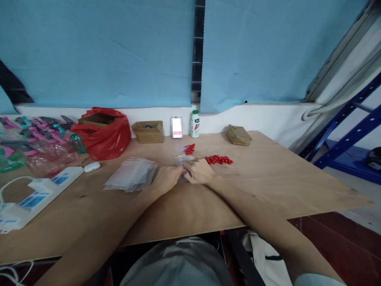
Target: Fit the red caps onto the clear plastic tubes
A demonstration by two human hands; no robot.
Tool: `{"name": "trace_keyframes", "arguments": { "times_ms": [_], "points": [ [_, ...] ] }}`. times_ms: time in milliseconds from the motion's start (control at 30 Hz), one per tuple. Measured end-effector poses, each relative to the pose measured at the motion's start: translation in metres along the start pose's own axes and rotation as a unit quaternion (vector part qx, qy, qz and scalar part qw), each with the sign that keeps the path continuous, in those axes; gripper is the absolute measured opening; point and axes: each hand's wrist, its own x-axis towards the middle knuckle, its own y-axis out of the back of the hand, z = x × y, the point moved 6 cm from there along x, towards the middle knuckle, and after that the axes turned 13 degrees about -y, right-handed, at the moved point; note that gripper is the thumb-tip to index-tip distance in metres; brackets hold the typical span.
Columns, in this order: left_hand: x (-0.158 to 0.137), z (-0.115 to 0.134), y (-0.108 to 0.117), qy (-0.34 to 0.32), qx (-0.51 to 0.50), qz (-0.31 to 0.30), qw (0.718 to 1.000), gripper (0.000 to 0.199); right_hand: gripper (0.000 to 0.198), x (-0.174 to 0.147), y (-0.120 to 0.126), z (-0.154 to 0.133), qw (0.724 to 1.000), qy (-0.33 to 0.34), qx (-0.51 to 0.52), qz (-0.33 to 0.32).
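Observation:
My left hand (pixel 169 177) and my right hand (pixel 199 171) meet at the middle of the table, their fingertips curled together and almost touching. What they pinch, if anything, is too small and hidden to make out. Thin, shiny rods (pixel 182 177) lie under and between the fingers. Just beyond the hands are several slim sticks with red ends (pixel 189 149), their pale shafts pointing left. A pile of small red round pieces (pixel 219 159) sits to the right of my right hand. Left of my left hand, clear plastic bags (pixel 131 174) lie in a loose stack.
Along the back stand a red plastic bag (pixel 104 137), an open cardboard box (pixel 149 132), a phone (pixel 176 128), a white bottle (pixel 195 125) and a brown package (pixel 239 135). At left are a power strip (pixel 44 194), a white case (pixel 92 167) and several spray bottles (pixel 44 145).

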Motion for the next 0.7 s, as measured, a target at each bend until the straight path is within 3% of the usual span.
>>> {"name": "trace_keyframes", "arguments": {
  "times_ms": [400, 567, 700],
  "points": [
    [0.001, 0.002, 0.01, -0.029, 0.013, -0.006, 0.999, 0.038, 0.025, -0.001, 0.0, 0.002, 0.999, 0.045, 0.006, 0.01],
    [-0.002, -0.003, 0.015, -0.023, -0.005, 0.051, 0.998, 0.032, 0.025, -0.003, 0.006, 0.004, 0.997, 0.058, 0.023, 0.036],
    [-0.004, -0.007, 0.019, 0.031, -0.011, 0.088, 0.996, 0.031, 0.029, -0.002, 0.008, 0.013, 0.998, 0.003, 0.06, 0.034]
  ]
}}
